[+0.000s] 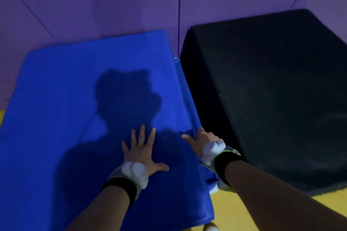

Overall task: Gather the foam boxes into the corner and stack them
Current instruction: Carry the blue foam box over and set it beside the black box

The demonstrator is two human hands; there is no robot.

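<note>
A large blue foam box fills the left and middle of the head view, its far end against the purple wall. A black foam box stands right beside it, in the corner on the right. My left hand lies flat on the blue box's top with fingers spread, holding nothing. My right hand rests on the blue box's right edge, thumb on top and fingers curled over the side into the narrow gap next to the black box. Both wrists carry black bands with white pieces.
Padded purple walls close off the back and meet in a corner at the upper right. Yellow floor shows at the bottom right and in a sliver at the far left. My shadow falls across the blue box.
</note>
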